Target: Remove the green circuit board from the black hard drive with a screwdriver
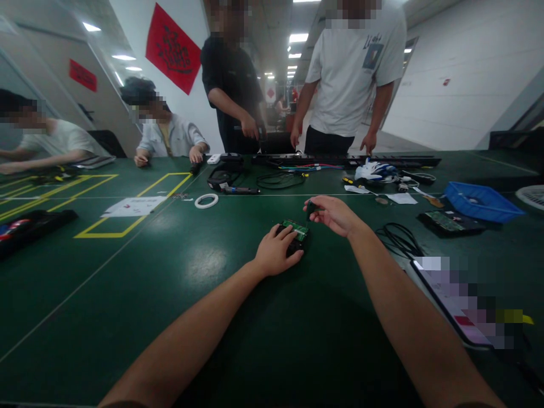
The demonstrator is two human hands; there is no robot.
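Observation:
A small black device with a bare green circuit board (296, 228) lies on the green table in front of me. Across its left side rests my left hand (272, 252), fingers spread over the board and thumb stretched along the near edge. My right hand (334, 215) is raised just right of the device, thumb and fingertips pinched round the dark handle of a small screwdriver (310, 209). The screwdriver stands nearly upright, its thin shaft pointing down toward the board's right edge. Whether the tip touches the board is too small to tell.
To the right are black cables (397, 238), another board in a black casing (451, 222), a blue tray (482, 201) and a tablet (450, 306). White tape (206, 201) and a paper sheet (134, 206) lie left. Several people stand or sit beyond the table.

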